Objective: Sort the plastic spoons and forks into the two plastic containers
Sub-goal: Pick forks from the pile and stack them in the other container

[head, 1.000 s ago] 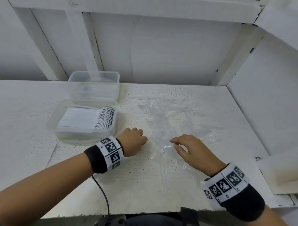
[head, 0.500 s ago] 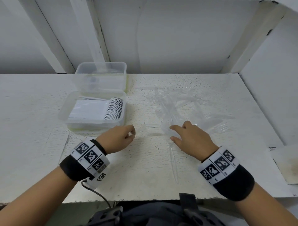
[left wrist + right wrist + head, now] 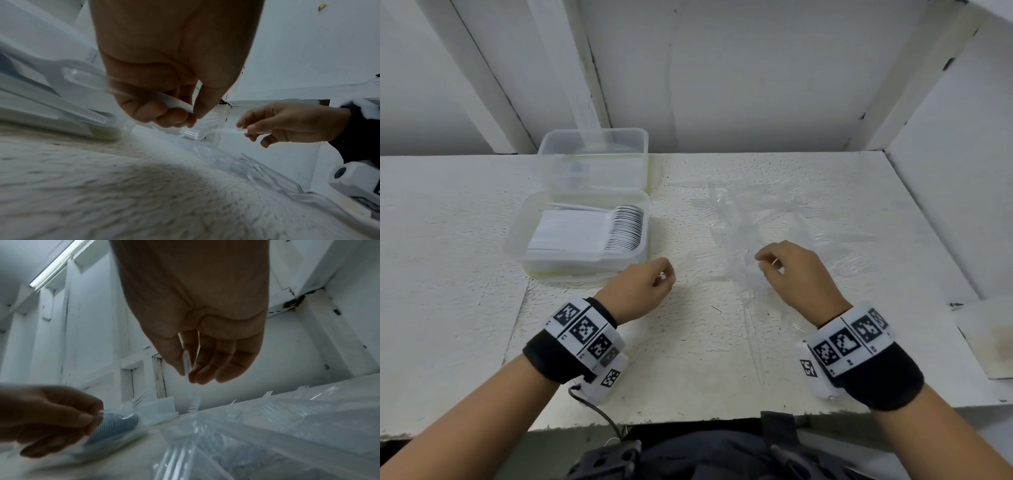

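Observation:
My left hand (image 3: 666, 274) hovers just right of the near container (image 3: 524, 222) and pinches a clear plastic fork (image 3: 82, 78), its tines (image 3: 189, 134) pointing right. My right hand (image 3: 763, 262) pinches another clear fork (image 3: 188, 369) by its handle, tines hanging down above the pile of clear forks (image 3: 774, 219) on a clear plastic bag. A tight stack of white spoons (image 3: 585, 233) fills the near container. Behind it stands the far container (image 3: 592, 161); I cannot make out its contents.
The white table (image 3: 448, 274) ends in a wall at the back and a white side panel (image 3: 955, 205) at the right. Single clear forks (image 3: 753, 335) lie on the table in front of the pile. A stained sheet (image 3: 989, 335) lies at the right edge.
My right hand went from lying on the pile to pinching a fork and lifting it. My left hand has risen a little beside the near container, still holding its fork.

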A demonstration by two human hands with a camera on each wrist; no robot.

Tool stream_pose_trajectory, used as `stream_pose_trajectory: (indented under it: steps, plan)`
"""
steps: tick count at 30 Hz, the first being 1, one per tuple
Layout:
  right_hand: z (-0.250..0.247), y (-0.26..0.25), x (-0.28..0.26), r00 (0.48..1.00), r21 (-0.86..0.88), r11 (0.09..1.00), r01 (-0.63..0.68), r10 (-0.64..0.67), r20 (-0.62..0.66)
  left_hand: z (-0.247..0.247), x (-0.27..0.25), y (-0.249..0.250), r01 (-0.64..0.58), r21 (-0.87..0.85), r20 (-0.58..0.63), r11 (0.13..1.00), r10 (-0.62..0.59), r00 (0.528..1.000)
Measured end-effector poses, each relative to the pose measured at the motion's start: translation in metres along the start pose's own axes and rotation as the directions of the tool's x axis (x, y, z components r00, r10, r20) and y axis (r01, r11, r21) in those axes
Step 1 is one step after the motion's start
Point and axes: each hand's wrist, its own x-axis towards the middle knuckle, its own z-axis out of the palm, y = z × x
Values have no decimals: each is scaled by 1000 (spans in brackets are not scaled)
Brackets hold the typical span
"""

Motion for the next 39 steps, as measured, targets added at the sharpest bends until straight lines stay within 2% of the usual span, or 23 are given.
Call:
stream_pose_trajectory:
  steps: [3,7,12,14,16,18,21,26,29,31,34,37,39]
  plan:
    - [-9,-3,-3,993,150,984,-99,107,-49,0,5,9,1,-52,-38,999,-3,999]
    - [-18,7,-4,969,199,950,-239,247,-20,-2,22,29,5,-99,-128,995,-18,992]
    - [-18,22,-13,916,543,766,-345,401,16,3,67,63,48,-128,-123,991,-63,990]
    - [-16,25,-18,897,659,654,-372,435,75,8,86,72,73,-73,-68,995,-78,995]
    - [-15,25,-24,888,714,582,-389,444,122,14,99,76,97,22,13,995,-97,995]
    - [-12,25,-28,891,686,610,-396,437,126,20,104,76,110,55,78,992,-114,990]
    - [-10,23,-32,900,632,669,-390,421,110,20,103,73,101,15,133,995,-102,986]
    - [-11,16,-24,931,592,728,-345,344,119,0,75,65,121,-181,155,976,-94,983]
    - [-12,10,-9,944,597,745,-299,322,71,-11,50,52,183,-290,207,939,-125,970]
    - [-14,6,6,947,543,788,-290,319,43,-15,34,41,248,-372,249,894,-161,955]
    - [-18,-3,35,958,395,874,-284,277,75,-18,11,20,322,-446,300,835,-199,933]
    - [-19,-15,66,962,119,964,-237,216,167,-17,-6,0,380,-439,313,814,-258,914]
    - [-10,-21,87,955,-47,979,-199,204,215,-15,-14,-10,427,-441,315,789,-310,897]
